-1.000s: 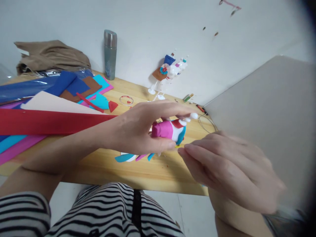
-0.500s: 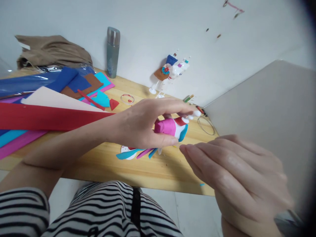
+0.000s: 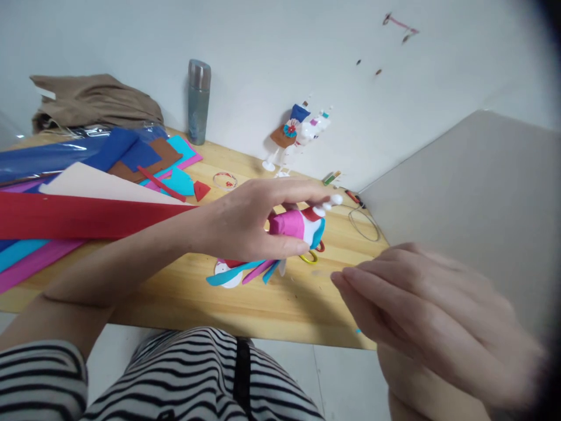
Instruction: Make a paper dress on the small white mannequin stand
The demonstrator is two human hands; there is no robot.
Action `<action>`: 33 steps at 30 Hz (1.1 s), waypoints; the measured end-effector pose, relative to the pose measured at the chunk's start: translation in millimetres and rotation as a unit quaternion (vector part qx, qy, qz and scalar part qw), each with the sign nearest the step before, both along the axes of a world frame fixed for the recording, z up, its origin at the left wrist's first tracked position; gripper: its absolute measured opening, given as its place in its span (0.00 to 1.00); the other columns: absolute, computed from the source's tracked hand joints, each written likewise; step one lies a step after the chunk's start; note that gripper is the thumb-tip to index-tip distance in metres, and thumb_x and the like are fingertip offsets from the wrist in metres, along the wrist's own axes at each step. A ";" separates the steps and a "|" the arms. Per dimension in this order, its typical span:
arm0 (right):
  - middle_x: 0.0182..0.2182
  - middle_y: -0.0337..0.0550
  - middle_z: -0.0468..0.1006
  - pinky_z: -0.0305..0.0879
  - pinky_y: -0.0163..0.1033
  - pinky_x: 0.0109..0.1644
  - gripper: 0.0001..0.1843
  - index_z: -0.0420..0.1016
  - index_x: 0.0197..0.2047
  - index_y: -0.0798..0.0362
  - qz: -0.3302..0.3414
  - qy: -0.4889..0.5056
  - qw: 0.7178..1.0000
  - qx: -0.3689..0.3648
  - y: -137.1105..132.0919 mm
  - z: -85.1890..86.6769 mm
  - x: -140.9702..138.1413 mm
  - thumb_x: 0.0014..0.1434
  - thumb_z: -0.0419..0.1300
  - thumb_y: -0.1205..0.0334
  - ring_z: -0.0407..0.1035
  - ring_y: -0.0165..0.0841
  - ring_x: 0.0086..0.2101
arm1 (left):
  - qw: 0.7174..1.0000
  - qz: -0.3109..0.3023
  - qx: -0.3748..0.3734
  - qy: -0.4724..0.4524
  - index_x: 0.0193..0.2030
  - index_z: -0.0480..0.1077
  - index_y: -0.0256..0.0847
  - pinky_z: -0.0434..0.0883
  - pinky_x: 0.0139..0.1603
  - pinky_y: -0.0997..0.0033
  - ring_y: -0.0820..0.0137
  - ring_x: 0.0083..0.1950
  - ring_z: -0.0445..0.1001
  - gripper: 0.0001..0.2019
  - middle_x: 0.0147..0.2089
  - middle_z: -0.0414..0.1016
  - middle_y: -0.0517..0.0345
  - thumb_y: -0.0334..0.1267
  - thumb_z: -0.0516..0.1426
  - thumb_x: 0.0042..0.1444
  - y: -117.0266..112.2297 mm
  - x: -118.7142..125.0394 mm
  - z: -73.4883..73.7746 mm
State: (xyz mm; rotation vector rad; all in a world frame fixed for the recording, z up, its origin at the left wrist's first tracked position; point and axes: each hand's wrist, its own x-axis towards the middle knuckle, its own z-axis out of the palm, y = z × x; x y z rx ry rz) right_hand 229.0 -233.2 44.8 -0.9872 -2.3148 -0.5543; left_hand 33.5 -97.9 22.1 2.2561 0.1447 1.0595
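Note:
My left hand (image 3: 245, 219) is closed round a small white figure (image 3: 302, 223) wrapped in pink, red and cyan foam, held just above the wooden table (image 3: 184, 292). My right hand (image 3: 421, 316) hovers to the right and lower, past the table's front corner, its fingers pressed together in a pinch; whatever it holds is too small to see. Under the figure lie cyan, pink and white foam scraps (image 3: 239, 272) and yellow and red scissor handles (image 3: 312, 252).
Red, cream, blue, cyan and purple foam sheets (image 3: 79, 204) cover the table's left. A metal flask (image 3: 197, 100) and finished dressed figures (image 3: 295, 134) stand by the wall. A wire loop (image 3: 363, 223), a clear ring (image 3: 225, 180) and a grey panel (image 3: 473, 193) sit to the right.
My right hand has drawn back from the figure, down and to the right, uncovering the scissor handles. My left hand still holds the figure, moved slightly.

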 end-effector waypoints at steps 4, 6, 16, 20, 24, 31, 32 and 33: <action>0.21 0.37 0.73 0.63 0.39 0.25 0.09 0.73 0.34 0.54 0.046 0.087 0.992 0.077 19.1 -14.6 -1.6 0.56 0.64 0.78 0.64 0.28 0.21 | 0.999 -0.030 -0.024 -0.004 0.57 0.75 0.42 0.78 0.50 0.71 0.68 0.50 0.79 0.22 0.55 0.81 0.50 0.30 0.61 0.55 4.9 0.4 -2.2; 0.21 0.37 0.73 0.64 0.38 0.25 0.10 0.74 0.36 0.54 0.086 0.108 0.987 0.078 29.4 -20.4 -1.8 0.55 0.63 0.79 0.65 0.28 0.21 | 0.998 -0.049 -0.043 0.001 0.58 0.75 0.42 0.78 0.50 0.72 0.69 0.49 0.80 0.22 0.56 0.80 0.49 0.31 0.61 0.55 6.8 -1.7 -2.7; 0.23 0.34 0.68 0.57 0.36 0.24 0.19 0.73 0.51 0.53 0.136 0.045 0.989 -0.033 51.0 -9.7 10.6 0.59 0.57 0.78 0.61 0.28 0.22 | 0.995 -0.089 -0.044 0.027 0.59 0.75 0.41 0.76 0.55 0.72 0.68 0.53 0.78 0.23 0.55 0.80 0.51 0.30 0.62 0.55 12.2 -8.5 0.4; 0.25 0.36 0.71 0.60 0.37 0.26 0.18 0.69 0.52 0.54 0.131 -0.050 0.983 -0.116 51.9 8.7 14.5 0.59 0.55 0.76 0.65 0.29 0.23 | 0.995 -0.090 -0.023 0.031 0.58 0.76 0.42 0.75 0.58 0.69 0.66 0.55 0.77 0.22 0.54 0.81 0.52 0.32 0.62 0.55 15.6 -7.1 1.3; 0.25 0.35 0.72 0.60 0.38 0.26 0.13 0.66 0.49 0.53 0.114 -0.112 0.975 -0.154 53.4 29.6 9.9 0.61 0.54 0.72 0.65 0.29 0.23 | 0.995 -0.089 0.005 0.049 0.57 0.76 0.42 0.75 0.54 0.69 0.66 0.51 0.78 0.20 0.49 0.81 0.52 0.34 0.62 0.57 19.2 -9.8 2.9; 0.22 0.32 0.65 0.54 0.39 0.24 0.07 0.68 0.41 0.51 0.081 -0.184 0.964 -0.172 58.8 45.1 -1.0 0.63 0.53 0.71 0.58 0.28 0.20 | 0.996 -0.063 0.040 0.055 0.48 0.78 0.41 0.75 0.46 0.71 0.67 0.44 0.77 0.13 0.42 0.80 0.55 0.35 0.63 0.55 21.6 -13.8 3.9; 0.21 0.32 0.64 0.53 0.39 0.24 0.07 0.68 0.39 0.51 0.077 -0.190 0.965 -0.163 58.9 45.0 -1.6 0.63 0.52 0.72 0.57 0.28 0.20 | 0.996 -0.060 0.042 0.052 0.48 0.78 0.42 0.75 0.46 0.71 0.67 0.44 0.77 0.13 0.41 0.79 0.55 0.35 0.63 0.55 21.3 -13.8 3.6; 0.21 0.32 0.62 0.52 0.39 0.24 0.08 0.68 0.37 0.51 0.074 -0.197 0.966 -0.152 58.7 44.7 -1.9 0.64 0.52 0.73 0.56 0.28 0.20 | 0.996 -0.057 0.043 0.050 0.47 0.78 0.42 0.74 0.46 0.71 0.67 0.45 0.77 0.12 0.41 0.79 0.55 0.35 0.63 0.55 20.7 -13.6 3.3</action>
